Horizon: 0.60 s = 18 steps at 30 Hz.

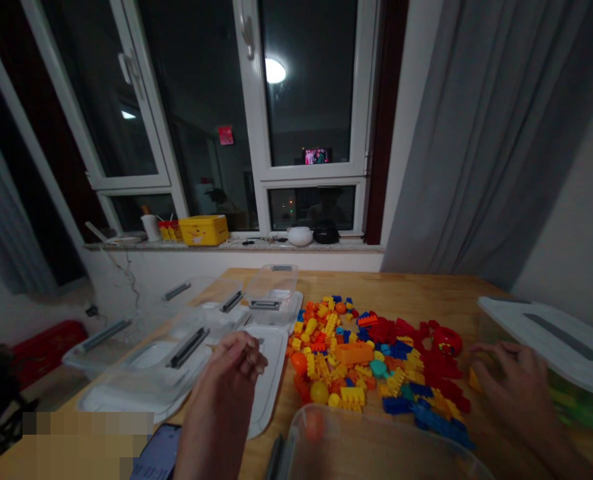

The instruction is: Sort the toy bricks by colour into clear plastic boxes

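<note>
Bright blocks (353,353) lie in a pile on the table (386,287); the left hand (233,370) curls its fingers together; the right hand (516,380) bends beside them, but I cannot tell if its fingers grip.

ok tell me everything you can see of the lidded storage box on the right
The lidded storage box looks plastic: see-through walls, a white lid on top with a long grey panel. Blurry green and yellow contents show through the side. It stands upright on the wooden table, cut off by the picture's right edge. The right hand hides part of the wall; whether they touch is unclear.
</note>
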Each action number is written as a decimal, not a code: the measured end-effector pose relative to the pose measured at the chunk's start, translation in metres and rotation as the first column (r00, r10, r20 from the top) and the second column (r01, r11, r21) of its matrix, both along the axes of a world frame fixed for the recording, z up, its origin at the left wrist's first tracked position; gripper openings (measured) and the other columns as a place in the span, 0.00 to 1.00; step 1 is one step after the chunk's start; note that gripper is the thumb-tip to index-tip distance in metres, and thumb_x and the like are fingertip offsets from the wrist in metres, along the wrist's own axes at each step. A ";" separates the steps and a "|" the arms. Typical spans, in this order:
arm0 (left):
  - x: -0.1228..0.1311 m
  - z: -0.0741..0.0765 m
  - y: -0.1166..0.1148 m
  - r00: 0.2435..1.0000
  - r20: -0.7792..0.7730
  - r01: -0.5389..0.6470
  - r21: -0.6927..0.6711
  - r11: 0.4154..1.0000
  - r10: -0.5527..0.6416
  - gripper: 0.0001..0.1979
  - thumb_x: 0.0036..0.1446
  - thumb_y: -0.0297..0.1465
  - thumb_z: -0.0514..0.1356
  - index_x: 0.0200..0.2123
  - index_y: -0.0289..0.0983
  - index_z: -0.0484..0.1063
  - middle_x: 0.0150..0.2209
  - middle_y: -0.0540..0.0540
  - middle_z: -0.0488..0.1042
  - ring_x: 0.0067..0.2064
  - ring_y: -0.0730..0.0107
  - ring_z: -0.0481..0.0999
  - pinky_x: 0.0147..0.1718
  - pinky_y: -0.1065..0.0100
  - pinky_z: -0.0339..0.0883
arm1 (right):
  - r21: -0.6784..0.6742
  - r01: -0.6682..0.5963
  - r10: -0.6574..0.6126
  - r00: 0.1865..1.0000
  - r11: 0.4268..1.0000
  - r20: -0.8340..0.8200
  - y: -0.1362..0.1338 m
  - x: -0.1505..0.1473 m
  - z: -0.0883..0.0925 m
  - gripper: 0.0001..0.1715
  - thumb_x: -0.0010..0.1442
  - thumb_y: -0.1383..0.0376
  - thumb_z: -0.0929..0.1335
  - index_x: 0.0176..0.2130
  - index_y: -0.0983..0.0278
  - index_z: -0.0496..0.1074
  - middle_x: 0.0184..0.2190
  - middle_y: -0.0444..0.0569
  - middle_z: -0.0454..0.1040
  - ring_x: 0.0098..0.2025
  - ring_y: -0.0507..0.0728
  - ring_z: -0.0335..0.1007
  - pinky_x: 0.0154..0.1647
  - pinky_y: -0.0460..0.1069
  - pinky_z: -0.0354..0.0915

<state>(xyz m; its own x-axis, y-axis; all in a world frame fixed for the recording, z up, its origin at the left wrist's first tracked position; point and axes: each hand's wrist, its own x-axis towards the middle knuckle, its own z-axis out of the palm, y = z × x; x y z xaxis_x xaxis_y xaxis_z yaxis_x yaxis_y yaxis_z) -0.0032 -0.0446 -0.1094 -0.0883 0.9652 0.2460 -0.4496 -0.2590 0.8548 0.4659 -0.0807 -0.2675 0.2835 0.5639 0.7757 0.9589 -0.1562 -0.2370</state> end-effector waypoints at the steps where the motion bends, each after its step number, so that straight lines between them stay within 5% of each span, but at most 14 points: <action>1: 0.003 0.007 0.002 0.997 0.068 0.037 -0.035 0.999 -0.035 0.08 0.53 0.35 0.67 0.34 0.38 0.75 0.36 0.49 0.72 0.38 0.68 0.73 0.39 0.66 0.75 | -0.003 0.002 -0.002 1.000 1.000 -0.007 0.001 0.001 -0.001 0.19 0.63 0.54 0.62 0.40 0.60 0.77 0.38 0.57 0.73 0.50 0.76 0.69 0.52 0.72 0.66; 6: 0.013 0.032 0.019 0.984 0.086 0.156 -0.029 0.987 -0.153 0.11 0.50 0.30 0.68 0.36 0.39 0.71 0.33 0.52 0.69 0.35 0.74 0.69 0.37 0.72 0.68 | 0.004 -0.077 0.077 0.988 0.997 -0.133 0.002 -0.006 0.002 0.20 0.63 0.52 0.63 0.40 0.61 0.79 0.42 0.57 0.70 0.52 0.75 0.69 0.54 0.72 0.69; 11: 0.029 0.026 0.059 0.957 -0.194 0.215 -0.032 0.976 -0.217 0.13 0.54 0.32 0.67 0.41 0.39 0.68 0.33 0.54 0.68 0.32 0.76 0.68 0.36 0.70 0.63 | -0.062 -0.356 0.303 0.863 0.932 -0.404 -0.009 -0.035 0.025 0.19 0.64 0.49 0.66 0.41 0.56 0.80 0.47 0.54 0.73 0.53 0.68 0.75 0.53 0.63 0.74; 13: 0.037 0.018 0.079 0.909 -0.368 0.201 -0.022 0.979 -0.195 0.15 0.56 0.34 0.65 0.45 0.40 0.66 0.34 0.54 0.68 0.32 0.74 0.69 0.37 0.69 0.63 | -0.130 -0.497 0.374 0.778 0.858 -0.505 -0.013 -0.049 0.030 0.19 0.65 0.48 0.66 0.44 0.54 0.81 0.49 0.53 0.77 0.54 0.67 0.76 0.53 0.60 0.75; 15: 0.045 0.011 0.101 0.775 -0.619 0.180 0.018 0.983 -0.131 0.15 0.60 0.36 0.61 0.48 0.40 0.66 0.35 0.52 0.70 0.34 0.71 0.71 0.37 0.67 0.64 | -0.176 -0.640 0.422 0.663 0.748 -0.618 -0.013 -0.063 0.027 0.22 0.65 0.46 0.66 0.50 0.52 0.81 0.52 0.53 0.80 0.56 0.67 0.77 0.56 0.60 0.74; 18: 0.056 0.000 0.134 0.564 -0.821 0.218 0.038 0.975 -0.094 0.14 0.61 0.36 0.59 0.50 0.39 0.68 0.41 0.48 0.74 0.39 0.68 0.75 0.40 0.67 0.67 | -0.135 -0.880 0.435 0.352 0.455 -0.829 -0.006 -0.082 0.007 0.39 0.59 0.38 0.69 0.60 0.57 0.77 0.56 0.60 0.82 0.59 0.71 0.78 0.59 0.64 0.73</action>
